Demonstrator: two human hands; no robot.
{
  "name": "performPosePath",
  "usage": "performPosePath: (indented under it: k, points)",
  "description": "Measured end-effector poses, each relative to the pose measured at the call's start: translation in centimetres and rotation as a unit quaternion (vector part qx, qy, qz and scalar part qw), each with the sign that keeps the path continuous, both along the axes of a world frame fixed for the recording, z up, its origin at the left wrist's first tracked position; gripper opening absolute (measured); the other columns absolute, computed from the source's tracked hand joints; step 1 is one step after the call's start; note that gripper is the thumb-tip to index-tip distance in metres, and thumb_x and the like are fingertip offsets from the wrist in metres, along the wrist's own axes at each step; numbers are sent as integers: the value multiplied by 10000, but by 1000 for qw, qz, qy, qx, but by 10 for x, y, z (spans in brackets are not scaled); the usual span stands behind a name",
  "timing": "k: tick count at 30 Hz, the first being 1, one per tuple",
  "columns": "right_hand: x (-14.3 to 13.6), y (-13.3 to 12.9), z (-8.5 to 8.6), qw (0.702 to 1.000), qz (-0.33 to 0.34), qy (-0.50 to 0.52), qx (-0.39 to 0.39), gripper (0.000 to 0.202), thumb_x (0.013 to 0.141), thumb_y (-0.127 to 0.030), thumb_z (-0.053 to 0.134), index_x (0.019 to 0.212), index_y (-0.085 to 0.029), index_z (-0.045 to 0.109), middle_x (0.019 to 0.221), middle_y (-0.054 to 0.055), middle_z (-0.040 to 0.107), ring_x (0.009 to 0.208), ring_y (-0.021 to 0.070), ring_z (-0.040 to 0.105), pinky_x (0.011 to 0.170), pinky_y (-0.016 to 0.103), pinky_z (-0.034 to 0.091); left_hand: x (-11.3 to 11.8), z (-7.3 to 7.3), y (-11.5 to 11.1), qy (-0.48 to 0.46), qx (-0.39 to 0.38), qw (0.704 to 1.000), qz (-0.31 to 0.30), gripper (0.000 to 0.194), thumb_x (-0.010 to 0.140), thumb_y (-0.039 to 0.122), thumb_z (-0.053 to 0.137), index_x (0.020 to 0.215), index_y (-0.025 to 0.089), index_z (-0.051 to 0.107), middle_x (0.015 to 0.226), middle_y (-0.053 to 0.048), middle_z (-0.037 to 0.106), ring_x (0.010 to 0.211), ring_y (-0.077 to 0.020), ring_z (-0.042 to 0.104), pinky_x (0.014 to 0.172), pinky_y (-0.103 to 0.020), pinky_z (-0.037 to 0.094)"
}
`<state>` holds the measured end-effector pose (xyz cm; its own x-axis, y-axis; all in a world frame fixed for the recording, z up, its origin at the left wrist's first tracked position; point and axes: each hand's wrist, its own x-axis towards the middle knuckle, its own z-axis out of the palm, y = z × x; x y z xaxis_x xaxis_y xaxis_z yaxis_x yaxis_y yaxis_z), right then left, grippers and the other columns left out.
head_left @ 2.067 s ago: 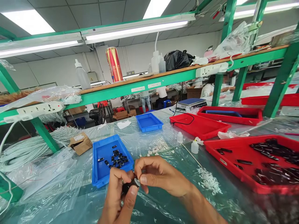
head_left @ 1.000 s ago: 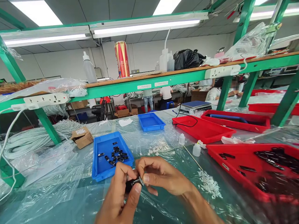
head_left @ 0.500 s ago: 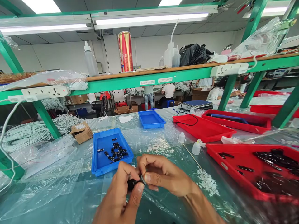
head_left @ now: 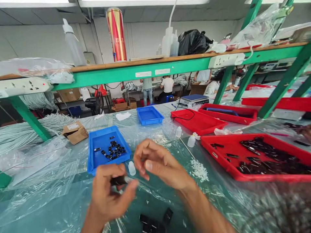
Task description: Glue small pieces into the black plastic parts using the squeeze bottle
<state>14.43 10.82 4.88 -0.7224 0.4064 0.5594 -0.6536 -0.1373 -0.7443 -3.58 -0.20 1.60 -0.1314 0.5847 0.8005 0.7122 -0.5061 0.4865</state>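
My left hand (head_left: 107,194) pinches a black part (head_left: 118,180) so its end faces my empty, half-curled right hand (head_left: 155,165), near the blue tray (head_left: 97,160).

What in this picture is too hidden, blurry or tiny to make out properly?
All in the head view:
- The small black part in the left hand: fingers wrap it and motion blurs it, so its shape is unclear.
- Whether the right hand pinches anything: too small to tell.
- The dark pieces at the bottom: cut off by the edge.
- The parts in the blue tray: too small to identify.
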Motion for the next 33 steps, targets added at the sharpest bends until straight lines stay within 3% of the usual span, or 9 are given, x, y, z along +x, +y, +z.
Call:
performPosePath:
  k: [5,11,15,18,20,23,25,31,33]
  points:
    - [10,6,6,997,-63,40,-31,49,1013,-262,804,1045,-268,768,826,-32,655,656,88,556,562,202,461,-27,12,20,24,36,991,129,239,890,291,736,973,320,513,587,156,482,411,-94,476,444,-209,417]
    - [15,1,12,997,-72,22,-19,61,1010,-264,793,1032,-269,736,767,-57,639,644,100,570,626,237,495,-61,-2,65,76,-149,953,251,212,908,349,660,1033,275,506,669,97,621,501,-156,596,579,-280,489]
    - [17,0,17,995,-90,21,-23,80,996,-264,787,1021,-269,711,767,-70,624,644,99,562,632,240,500,-76,-15,89,130,-297,906,274,496,998,408,632,1386,122,515,1293,-263,764,1147,-413,780,937,-558,630]
    - [21,0,18,993,-117,6,-19,87,993,-205,748,1009,-271,695,773,-82,622,651,96,572,656,247,514,-72,-10,86,168,-360,873,283,663,1046,412,576,1576,49,411,1763,-422,336,1600,-591,446,1171,-803,452]
    - [24,1,19,991,-135,2,-13,117,992,-160,726,1004,-268,681,782,-90,624,659,87,580,673,242,519,-61,-2,77,196,-399,858,256,659,1084,423,510,1630,73,391,1785,-380,336,1609,-571,449,1196,-810,430]
    - [26,0,21,987,-162,0,13,124,1011,-152,689,1030,-271,658,810,-92,621,681,82,612,699,240,540,-34,8,59,236,-482,832,139,513,1101,503,483,1520,232,603,1489,-177,737,1308,-421,742,1079,-622,604]
    - [26,2,21,977,-208,-15,48,88,1034,-195,657,1049,-278,632,841,-84,622,719,95,645,726,257,562,-14,7,52,258,-529,806,57,412,1079,497,537,1400,304,709,1344,-91,823,1182,-366,800,989,-527,652]
    - [8,43,-14,834,-418,-279,227,55,1019,-196,628,1053,-226,658,993,20,722,826,173,645,790,329,522,25,-16,52,303,-582,755,3,414,951,311,656,1333,230,793,1411,-205,806,1266,-502,779,1017,-680,625]
    - [-6,67,-39,850,-359,-309,231,77,940,-143,744,943,-196,688,906,31,729,832,186,660,781,319,517,33,-29,43,303,-584,753,-8,400,870,299,729,1254,262,836,1384,-186,829,1283,-491,784,1058,-670,630]
